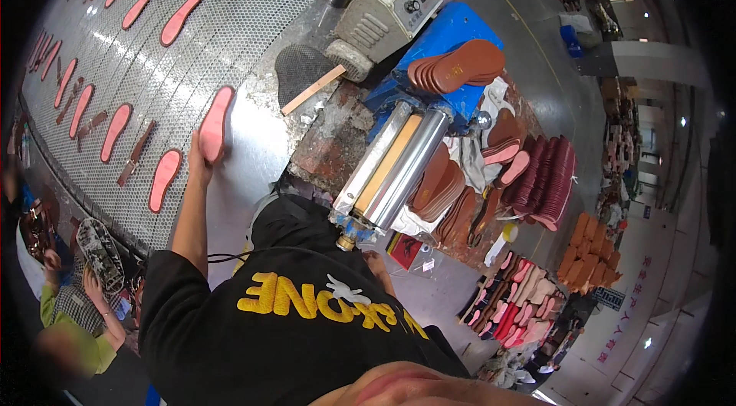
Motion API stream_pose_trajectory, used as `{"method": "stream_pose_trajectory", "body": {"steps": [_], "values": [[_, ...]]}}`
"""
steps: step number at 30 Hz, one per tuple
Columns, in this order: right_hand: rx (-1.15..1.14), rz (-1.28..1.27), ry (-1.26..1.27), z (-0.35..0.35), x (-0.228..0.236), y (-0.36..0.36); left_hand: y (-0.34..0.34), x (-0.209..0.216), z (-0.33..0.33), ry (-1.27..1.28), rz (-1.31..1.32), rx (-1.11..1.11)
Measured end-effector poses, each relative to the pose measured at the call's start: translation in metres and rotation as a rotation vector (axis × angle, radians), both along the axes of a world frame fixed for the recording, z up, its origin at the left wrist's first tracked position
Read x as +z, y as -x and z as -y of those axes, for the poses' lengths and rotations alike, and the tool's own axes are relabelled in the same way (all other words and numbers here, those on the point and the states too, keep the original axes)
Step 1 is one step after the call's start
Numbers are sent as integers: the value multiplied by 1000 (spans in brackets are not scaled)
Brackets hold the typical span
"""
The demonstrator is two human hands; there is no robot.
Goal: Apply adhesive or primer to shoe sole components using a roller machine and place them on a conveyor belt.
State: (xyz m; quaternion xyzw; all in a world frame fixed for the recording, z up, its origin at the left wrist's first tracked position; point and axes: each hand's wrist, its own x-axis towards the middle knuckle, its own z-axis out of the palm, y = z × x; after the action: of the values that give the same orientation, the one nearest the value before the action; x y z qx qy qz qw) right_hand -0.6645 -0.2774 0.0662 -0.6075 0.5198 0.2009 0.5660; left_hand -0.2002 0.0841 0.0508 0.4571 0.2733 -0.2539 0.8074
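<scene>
Hands: left [198,157] lays pink insole [215,124] by mesh belt [253,15]; right hidden

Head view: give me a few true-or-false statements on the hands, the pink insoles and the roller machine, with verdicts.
1. The left hand holds a pink foam insole at the edge of the perforated metal mesh conveyor. True.
2. The mesh conveyor carries only that one insole. False: many more pink insoles lie spread across it in rows.
3. A machine with two shiny metal rollers stands to the right of the held insole. True.
4. The stack of brown insoles rests on a red surface. False: it lies on a blue surface.
5. The right hand grips a wooden stick. False: it is low beside the roller machine, and the flat wooden stick lies untouched near the conveyor.
</scene>
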Motion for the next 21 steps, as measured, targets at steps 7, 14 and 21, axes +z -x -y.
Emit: {"method": "stream_pose_trajectory", "body": {"steps": [7,14,21], "values": [[-45,66,-67,-20,5,-7,-134,26,-3,137,29,-19],[-214,177,13,-35,-3,7,-131,-39,17,-469,143,-395],[108,215,454,50,58,-63,7,-54,92,-525,562,-1026]]}}
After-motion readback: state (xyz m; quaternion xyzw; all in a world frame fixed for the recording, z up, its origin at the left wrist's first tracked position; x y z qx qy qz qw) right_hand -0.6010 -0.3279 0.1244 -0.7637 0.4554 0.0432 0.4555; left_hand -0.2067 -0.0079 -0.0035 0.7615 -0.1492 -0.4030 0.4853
